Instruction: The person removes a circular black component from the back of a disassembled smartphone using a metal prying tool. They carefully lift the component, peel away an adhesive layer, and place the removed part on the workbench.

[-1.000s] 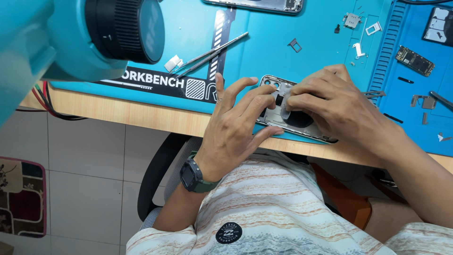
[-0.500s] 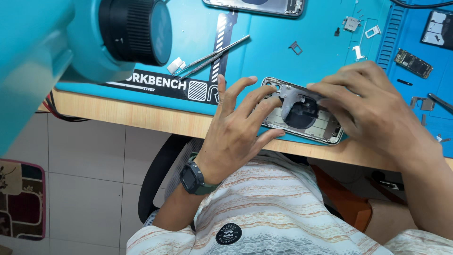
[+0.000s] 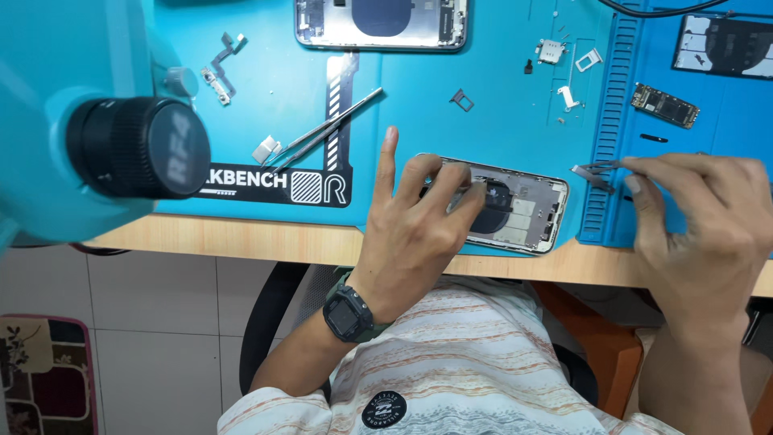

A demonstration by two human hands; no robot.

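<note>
— So, how far along does the work on the phone look?

— Well into the strip-down, I'd judge. The opened phone housing [image 3: 515, 211] lies at the lower middle of the frame, on the blue mat [image 3: 419, 105] near the tabletop [image 3: 241, 238] edge, with its round dark coil and inner frame exposed. No screen is on it.

— And the hands?

— The left hand [image 3: 415, 234] lies over the housing's left end, fingers spread and pressing down on it; it steadies the housing without clasping anything. The right hand [image 3: 700, 217] is off to the right of the housing, over the ribbed edge of the mat, its thumb and forefinger pinched on a small grey metal piece [image 3: 592, 173]. That grip is closed on the piece, held just beside the housing's right end and apart from it.

— What shows as done?

— Several small parts lie loose on the mat toward the upper right: a card tray [image 3: 589, 58], small brackets, a narrow circuit board [image 3: 664, 105]. A flex cable [image 3: 221, 68] sits at upper left, and tweezers [image 3: 330, 125] lie left of centre, untouched. A second open housing [image 3: 378, 22] rests at the top edge.

— What is left?

— Parts remain inside the housing. Whether the pinched piece is coming out or going in, I cannot tell.
</note>
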